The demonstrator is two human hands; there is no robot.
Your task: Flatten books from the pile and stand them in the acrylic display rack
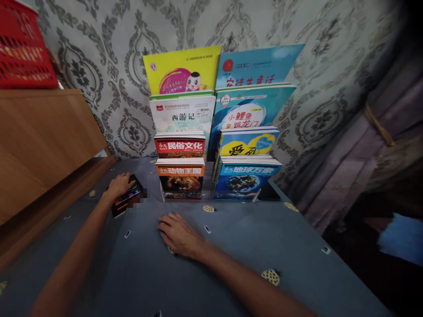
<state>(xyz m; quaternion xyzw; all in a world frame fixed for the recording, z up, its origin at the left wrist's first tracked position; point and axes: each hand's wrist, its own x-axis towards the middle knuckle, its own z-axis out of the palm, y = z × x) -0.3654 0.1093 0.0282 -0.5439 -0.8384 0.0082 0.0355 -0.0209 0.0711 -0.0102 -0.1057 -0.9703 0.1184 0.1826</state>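
Note:
My left hand [120, 184] is on a dark book [124, 203] with colourful print at the left of the table, its fingers curled over the upper edge. Part of the cover is blurred into blocks. Nearer the middle, my right hand [178, 235] rests palm down on the blue tablecloth [228, 259], fingers stretched out and holding nothing. In front of it stands a clear rack [208, 189] of books in two columns. At its front are an orange animal book with a lion [182, 182] and a blue book with a globe [243, 181].
A wooden cabinet [46, 145] borders the table on the left, with a red basket [24, 48] on top. A dark flat object [269, 192] lies right of the rack. Patterned wallpaper [135, 88] is behind; a tied curtain [343, 145] hangs at the right.

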